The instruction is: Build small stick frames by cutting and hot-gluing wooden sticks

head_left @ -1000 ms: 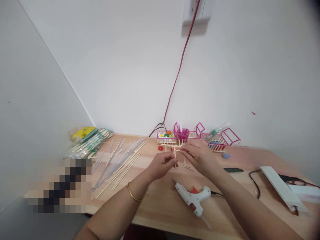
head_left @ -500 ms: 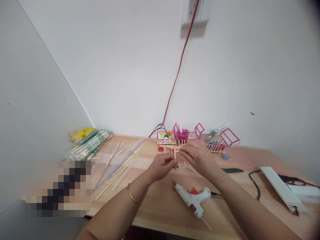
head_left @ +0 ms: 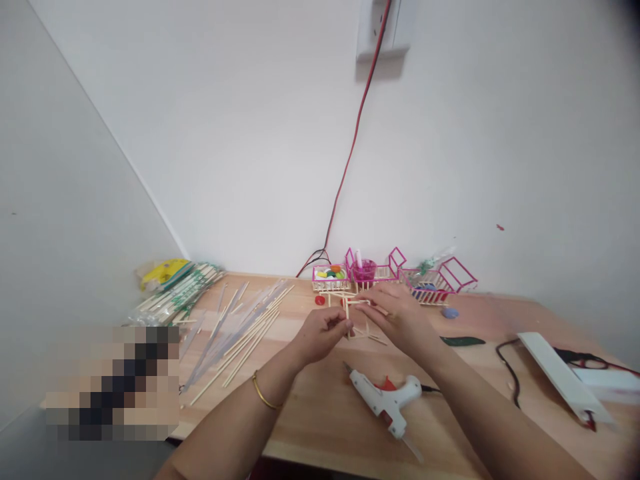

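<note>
My left hand [head_left: 323, 331] and right hand [head_left: 397, 313], both in a pinching grip on the small pale wooden stick frame [head_left: 356, 315] mid-frame above the counter [head_left: 320, 407], could snap its thin joints if I squeeze.

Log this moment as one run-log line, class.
left hand: pinching stick frame | right hand: gripping same frame | glue gun: lying on table, untouched
</note>
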The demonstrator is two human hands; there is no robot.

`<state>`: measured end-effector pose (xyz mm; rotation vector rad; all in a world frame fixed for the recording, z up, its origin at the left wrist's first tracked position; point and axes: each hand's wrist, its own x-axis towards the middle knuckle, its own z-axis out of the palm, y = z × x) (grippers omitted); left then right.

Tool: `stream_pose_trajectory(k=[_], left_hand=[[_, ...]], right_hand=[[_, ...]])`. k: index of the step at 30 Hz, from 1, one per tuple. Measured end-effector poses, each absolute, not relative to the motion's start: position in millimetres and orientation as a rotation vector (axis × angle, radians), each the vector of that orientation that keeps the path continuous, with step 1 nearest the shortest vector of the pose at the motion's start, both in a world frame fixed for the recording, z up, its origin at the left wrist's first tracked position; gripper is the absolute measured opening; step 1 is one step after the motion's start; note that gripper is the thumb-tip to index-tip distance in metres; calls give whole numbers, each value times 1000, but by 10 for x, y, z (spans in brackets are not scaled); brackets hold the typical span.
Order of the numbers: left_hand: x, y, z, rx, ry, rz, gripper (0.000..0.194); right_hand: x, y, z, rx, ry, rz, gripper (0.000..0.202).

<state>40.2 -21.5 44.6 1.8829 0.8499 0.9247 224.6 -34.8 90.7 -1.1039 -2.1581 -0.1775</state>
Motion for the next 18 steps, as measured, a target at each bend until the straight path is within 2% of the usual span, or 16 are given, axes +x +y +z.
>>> stream_pose_trajectory(k=[4,8,12,18], left_hand=[[394,-186,420,1715,780,942,31],[395,-185,419,1629,714,951,32],[401,-184,415,1634,662,943,31],[388,-159,393,1708,666,967,30]], right_hand=[[2381,-383,850,-1208,-1866,51,19],[2425,-402,744,-1345,-1643,478,26],[2336,-434,679,-1303,-1581,844,30],[2258,-452,614,-1228,-1638,1014,28]])
